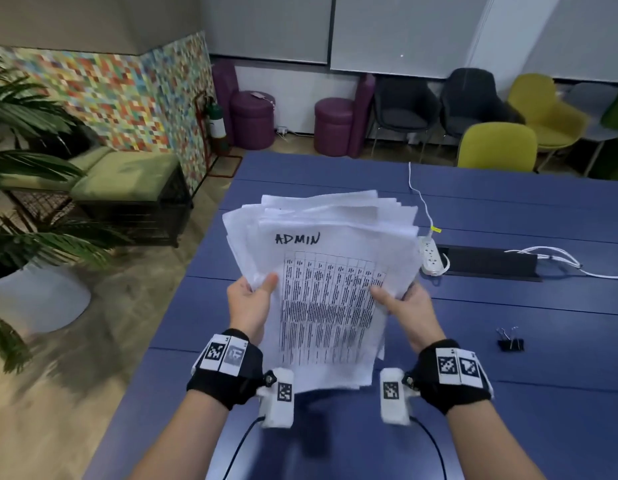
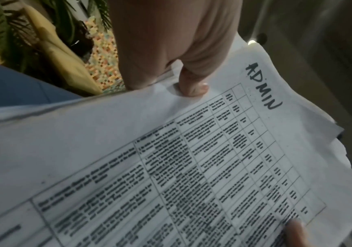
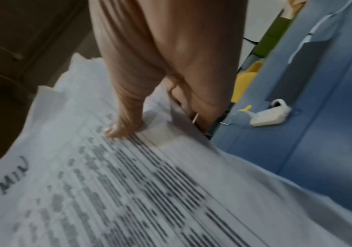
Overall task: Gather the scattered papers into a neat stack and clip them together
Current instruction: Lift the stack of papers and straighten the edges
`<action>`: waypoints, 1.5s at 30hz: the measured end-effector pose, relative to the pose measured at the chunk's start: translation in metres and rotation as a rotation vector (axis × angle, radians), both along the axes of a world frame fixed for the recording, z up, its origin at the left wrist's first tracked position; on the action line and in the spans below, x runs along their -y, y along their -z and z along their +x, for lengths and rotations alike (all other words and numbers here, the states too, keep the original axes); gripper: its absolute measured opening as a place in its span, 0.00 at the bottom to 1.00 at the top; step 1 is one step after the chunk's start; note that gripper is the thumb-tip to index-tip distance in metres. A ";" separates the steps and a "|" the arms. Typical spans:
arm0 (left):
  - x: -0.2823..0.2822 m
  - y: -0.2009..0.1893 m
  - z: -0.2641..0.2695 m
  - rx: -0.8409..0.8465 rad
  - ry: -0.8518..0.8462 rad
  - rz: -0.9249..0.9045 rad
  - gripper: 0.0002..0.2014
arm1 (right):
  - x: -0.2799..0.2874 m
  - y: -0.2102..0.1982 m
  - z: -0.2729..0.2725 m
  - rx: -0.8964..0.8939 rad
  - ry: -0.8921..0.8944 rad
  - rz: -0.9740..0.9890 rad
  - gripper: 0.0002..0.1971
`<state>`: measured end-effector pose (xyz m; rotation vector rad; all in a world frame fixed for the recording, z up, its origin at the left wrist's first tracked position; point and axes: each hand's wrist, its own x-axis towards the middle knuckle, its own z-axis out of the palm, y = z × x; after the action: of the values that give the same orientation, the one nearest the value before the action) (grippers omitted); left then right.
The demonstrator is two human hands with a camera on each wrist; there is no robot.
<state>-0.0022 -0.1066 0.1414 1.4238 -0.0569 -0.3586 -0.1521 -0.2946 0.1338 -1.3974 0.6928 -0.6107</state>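
A loose bundle of white papers point(image 1: 332, 271) is held up above the blue table point(image 1: 543, 209), its upper edges fanned and uneven. The front sheet carries a printed table and the handwritten word ADMIN point(image 1: 297, 239). My left hand point(image 1: 252, 299) grips the bundle's left edge, thumb pressed on the front sheet point(image 2: 191, 150). On the right edge my right hand point(image 1: 404, 304) grips the same bundle, thumb on the printed rows point(image 3: 149, 183). The fingers of both hands are hidden behind the paper. A black binder clip point(image 1: 510, 342) lies on the table to the right of my right wrist.
A white power strip point(image 1: 431, 258) with its cable lies beyond the papers, next to a black cable slot point(image 1: 487, 265) in the table. Yellow-green and dark chairs point(image 1: 498, 145) stand at the far side. A potted palm point(image 1: 27, 209) and a green bench point(image 1: 127, 181) are at the left.
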 end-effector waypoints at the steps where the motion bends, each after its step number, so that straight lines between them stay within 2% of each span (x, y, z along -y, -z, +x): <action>1: -0.003 0.002 0.000 -0.041 0.003 -0.008 0.04 | -0.002 0.005 -0.001 -0.031 -0.017 0.016 0.13; 3: -0.007 0.006 0.003 -0.077 0.020 -0.029 0.02 | -0.004 0.007 0.000 -0.026 0.019 0.021 0.09; 5: -0.009 0.000 0.005 -0.030 0.071 -0.042 0.03 | -0.006 -0.004 0.004 0.046 0.085 0.010 0.08; 9: -0.010 -0.024 0.006 0.191 0.195 -0.029 0.08 | -0.003 -0.034 0.003 0.196 0.117 -0.087 0.11; 10: -0.011 -0.027 0.005 0.244 0.192 -0.025 0.06 | -0.002 -0.037 0.002 0.218 0.102 -0.117 0.11; 11: -0.011 -0.027 0.003 0.247 0.162 -0.029 0.23 | -0.002 -0.035 0.001 0.228 0.081 -0.125 0.11; 12: -0.010 -0.022 0.003 0.253 0.179 -0.036 0.11 | -0.003 -0.029 0.002 0.212 0.058 -0.117 0.11; 17: 0.001 0.013 0.008 0.145 0.314 0.089 0.24 | -0.010 0.027 0.012 0.086 0.015 0.019 0.18; 20: 0.012 0.009 0.017 0.151 0.377 0.203 0.18 | -0.005 0.034 0.022 0.100 0.065 0.094 0.22; 25: 0.024 -0.007 0.022 0.197 0.327 0.231 0.11 | 0.006 0.014 0.032 0.165 0.168 0.214 0.21; 27: 0.021 -0.010 0.023 0.197 0.318 0.206 0.08 | 0.009 0.001 0.027 0.223 0.137 0.181 0.22; 30: 0.012 -0.013 0.024 0.215 0.342 0.148 0.10 | 0.013 0.000 0.015 0.227 0.103 0.091 0.23; 32: 0.008 -0.011 0.017 0.218 0.332 0.057 0.17 | 0.013 0.018 0.007 0.146 0.103 0.047 0.19; 34: 0.008 -0.001 0.008 0.190 0.232 -0.023 0.33 | 0.009 0.037 -0.002 0.056 0.106 0.036 0.11; 36: 0.010 0.008 -0.001 0.142 0.174 -0.022 0.48 | 0.006 0.049 -0.008 0.001 0.114 0.032 0.09; 37: 0.012 0.013 -0.002 0.108 0.157 -0.011 0.50 | 0.007 0.052 -0.008 -0.016 0.099 0.023 0.08; 40: 0.018 0.007 -0.005 0.097 0.154 -0.016 0.39 | 0.011 0.046 -0.001 -0.048 0.039 -0.006 0.03; 41: 0.020 0.005 -0.003 0.106 0.141 -0.026 0.38 | 0.011 0.042 0.003 -0.043 0.040 -0.014 0.08; 43: 0.024 -0.001 0.004 0.105 0.032 -0.071 0.44 | 0.013 0.035 0.009 -0.016 0.045 -0.003 0.17; 45: 0.023 -0.003 0.010 0.091 -0.087 -0.151 0.42 | 0.014 0.031 0.006 -0.004 -0.016 -0.004 0.18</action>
<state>0.0080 -0.1301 0.1440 1.2880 -0.0939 -0.2125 -0.1461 -0.3085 0.1027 -1.4067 0.6831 -0.5968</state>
